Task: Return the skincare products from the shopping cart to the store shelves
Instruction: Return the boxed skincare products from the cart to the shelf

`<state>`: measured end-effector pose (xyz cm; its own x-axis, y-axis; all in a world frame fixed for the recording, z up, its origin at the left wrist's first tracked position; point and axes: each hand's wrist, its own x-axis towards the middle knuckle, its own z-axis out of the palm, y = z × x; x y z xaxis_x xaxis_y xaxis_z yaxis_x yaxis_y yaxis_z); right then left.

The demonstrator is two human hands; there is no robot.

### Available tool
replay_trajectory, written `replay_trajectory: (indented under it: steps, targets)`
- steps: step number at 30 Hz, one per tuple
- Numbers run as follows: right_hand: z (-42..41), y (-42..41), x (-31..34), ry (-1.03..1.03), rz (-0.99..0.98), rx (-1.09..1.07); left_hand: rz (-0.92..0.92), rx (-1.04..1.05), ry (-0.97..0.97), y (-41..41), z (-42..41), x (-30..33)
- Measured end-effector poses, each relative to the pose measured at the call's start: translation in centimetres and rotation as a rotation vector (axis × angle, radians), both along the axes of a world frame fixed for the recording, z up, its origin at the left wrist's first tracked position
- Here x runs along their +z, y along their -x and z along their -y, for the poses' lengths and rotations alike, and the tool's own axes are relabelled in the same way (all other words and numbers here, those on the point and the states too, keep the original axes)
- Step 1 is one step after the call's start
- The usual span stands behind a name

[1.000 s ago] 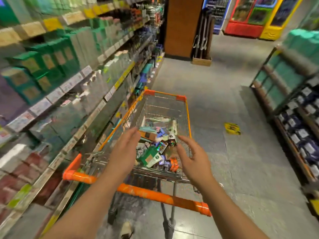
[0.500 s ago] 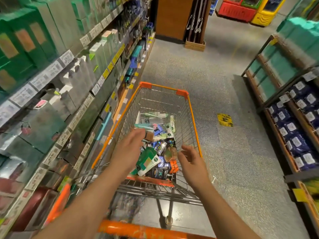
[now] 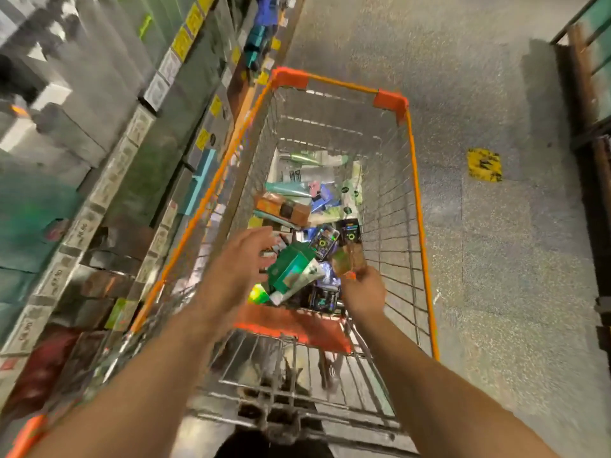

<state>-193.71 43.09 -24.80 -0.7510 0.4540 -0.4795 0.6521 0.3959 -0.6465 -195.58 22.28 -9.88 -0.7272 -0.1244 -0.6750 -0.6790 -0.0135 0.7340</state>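
Shelves (image 3: 109, 180) off to the left of both hands, so restocking's a short reach. Left hand (image 3: 236, 269) spread open, holding nothing, hovering w/ fingertips by the green box (image 3: 291, 271). Right hand (image 3: 362, 292) pinching a brownish packet (image 3: 350, 261), prob lifting it out of the cart (image 3: 413, 180).
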Motion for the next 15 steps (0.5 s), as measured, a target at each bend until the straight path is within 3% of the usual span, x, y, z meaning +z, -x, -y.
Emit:
replay_trajectory:
  steps: [5, 12, 15]
  targets:
    - [0.0, 3.6, -7.8, 0.01, 0.03, -0.047, 0.071, 0.019, 0.071, 2.1, -0.2, -3.7]
    - [-1.7, 6.1, -16.8, -0.146, 0.114, 0.018, 0.209, 0.042, 0.05, 3.5, 0.3, -7.8]
    - [-1.4, 6.8, -16.9, -0.197, 0.132, -0.057, 0.236, 0.025, 0.09, 3.3, 1.2, -8.8]
